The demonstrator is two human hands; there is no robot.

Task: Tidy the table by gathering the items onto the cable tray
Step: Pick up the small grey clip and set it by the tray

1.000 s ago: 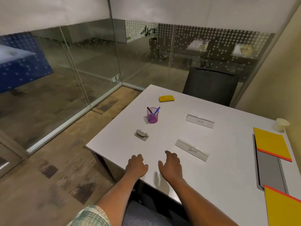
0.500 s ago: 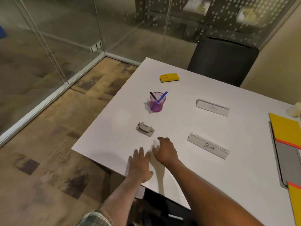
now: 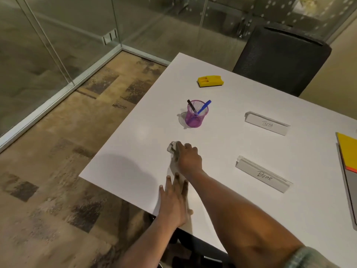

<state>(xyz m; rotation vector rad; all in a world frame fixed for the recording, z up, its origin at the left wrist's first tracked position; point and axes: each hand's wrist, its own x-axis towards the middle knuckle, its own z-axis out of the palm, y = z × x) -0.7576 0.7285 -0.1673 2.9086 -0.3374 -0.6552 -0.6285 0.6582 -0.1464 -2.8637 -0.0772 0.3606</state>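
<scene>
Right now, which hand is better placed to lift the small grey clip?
Right. The right hand grips the grey clip, and the grey tray lies to that side; the left hand lies flat, further back.

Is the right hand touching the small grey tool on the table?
Touching. The head view shows the right hand lying over the grey tool, fingers curled onto it with no gap; only the tool's left end shows.
</scene>
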